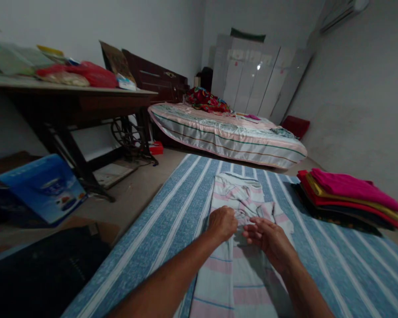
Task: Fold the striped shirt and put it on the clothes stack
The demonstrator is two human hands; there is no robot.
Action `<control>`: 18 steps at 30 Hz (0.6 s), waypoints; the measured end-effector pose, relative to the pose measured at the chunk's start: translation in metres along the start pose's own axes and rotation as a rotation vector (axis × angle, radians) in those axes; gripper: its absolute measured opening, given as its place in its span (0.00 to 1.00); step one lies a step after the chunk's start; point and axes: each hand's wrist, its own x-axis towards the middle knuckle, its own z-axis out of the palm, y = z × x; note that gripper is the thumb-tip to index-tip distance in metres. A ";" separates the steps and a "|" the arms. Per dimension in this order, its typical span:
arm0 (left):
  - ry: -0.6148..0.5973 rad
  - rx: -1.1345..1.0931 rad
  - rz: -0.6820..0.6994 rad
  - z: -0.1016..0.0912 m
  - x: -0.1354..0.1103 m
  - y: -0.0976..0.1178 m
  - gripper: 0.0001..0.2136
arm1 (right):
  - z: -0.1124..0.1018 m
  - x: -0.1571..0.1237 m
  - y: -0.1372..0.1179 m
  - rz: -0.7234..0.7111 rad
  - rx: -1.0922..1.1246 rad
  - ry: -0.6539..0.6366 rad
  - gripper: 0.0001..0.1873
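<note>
1. The pink-and-white striped shirt lies face-flat along the blue striped cover, its near part running out of view toward the person. Its long axis points away from the body, roughly along the cover's stripes, with the neckline near the far edge.
2. The left hand is over the shirt's left side, fingers curled closed on bunched cloth around mid-length.
3. The right hand is over the right side, fingers loosely bent; I cannot tell whether its fingertips pinch the cloth.
4. The bunched cloth sits between both sets of fingertips. A sleeve spreads just beyond the right hand, toward the cover's right edge; that hand is the nearer one to it.
5. The folded pile rests well apart, by the cover's far right corner.
6. Past the far edge stands another bed, then a wardrobe.
</note>
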 end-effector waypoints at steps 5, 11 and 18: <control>0.036 -0.237 -0.177 -0.005 0.004 0.000 0.09 | 0.029 0.012 0.002 0.132 0.020 0.082 0.11; 0.085 -0.342 -0.184 -0.007 0.004 0.000 0.09 | 0.044 0.038 0.023 0.176 0.325 -0.003 0.17; 0.107 -0.235 -0.140 -0.010 0.002 0.001 0.09 | 0.053 0.064 0.034 0.215 0.514 -0.213 0.23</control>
